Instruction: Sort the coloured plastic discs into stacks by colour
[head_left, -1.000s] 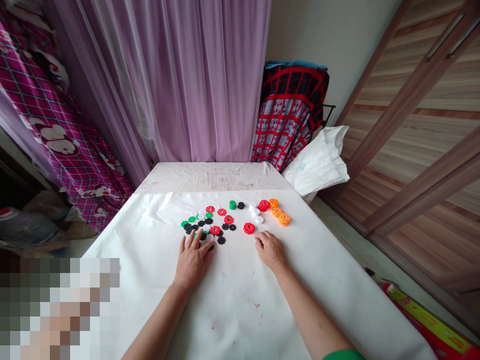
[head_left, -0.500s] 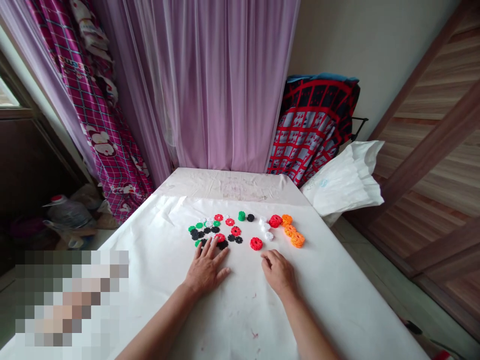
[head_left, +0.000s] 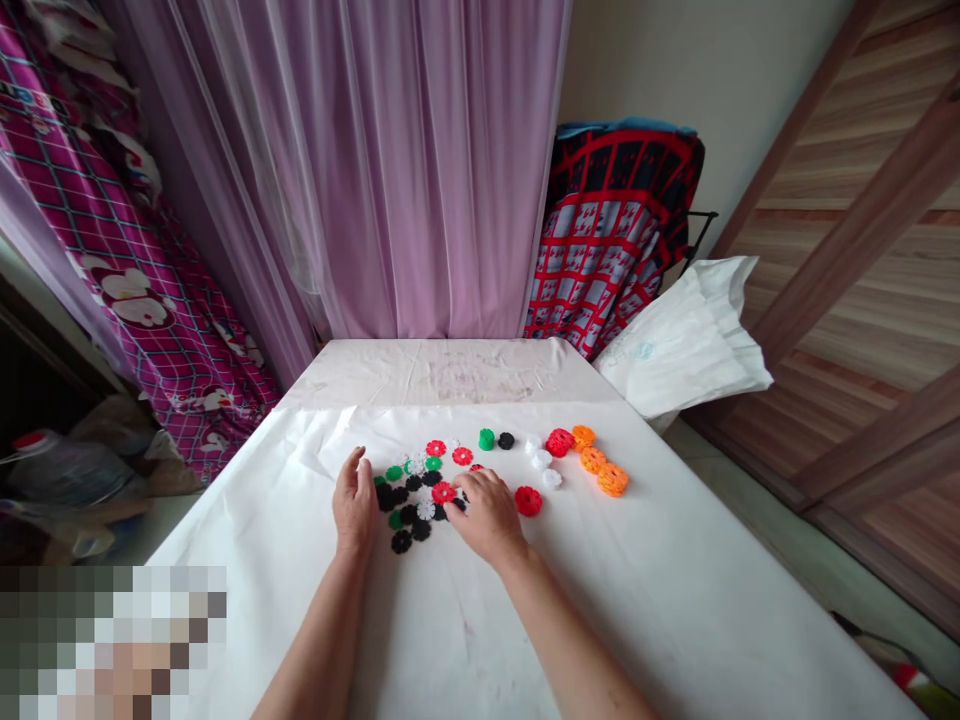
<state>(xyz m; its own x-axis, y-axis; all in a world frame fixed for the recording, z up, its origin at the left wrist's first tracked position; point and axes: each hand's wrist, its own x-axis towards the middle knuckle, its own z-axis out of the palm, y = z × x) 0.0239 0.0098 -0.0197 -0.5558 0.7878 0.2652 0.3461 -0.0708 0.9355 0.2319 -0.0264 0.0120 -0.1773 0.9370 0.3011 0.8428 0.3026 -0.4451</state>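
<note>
The count is showing three orange piles [head_left: 613,481], three white piles [head_left: 552,480], two red piles [head_left: 529,501], one green pile [head_left: 487,440] and one separate black piece [head_left: 506,441]. Three loose red discs [head_left: 436,448] are lying in plain sight and a fourth is showing partly. At least three green discs [head_left: 394,473], two white discs [head_left: 425,510] and six black discs [head_left: 402,541] are lying loose; overlap is preventing exact totals for these colours.

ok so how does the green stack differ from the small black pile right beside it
Colour: the green stack is bright green, the black pile black.
Height: the green stack looks taller, the black pile lower and flatter.
Place: the green stack sits left, the black pile right.
Both are roundish and rest on the white cover.
</note>
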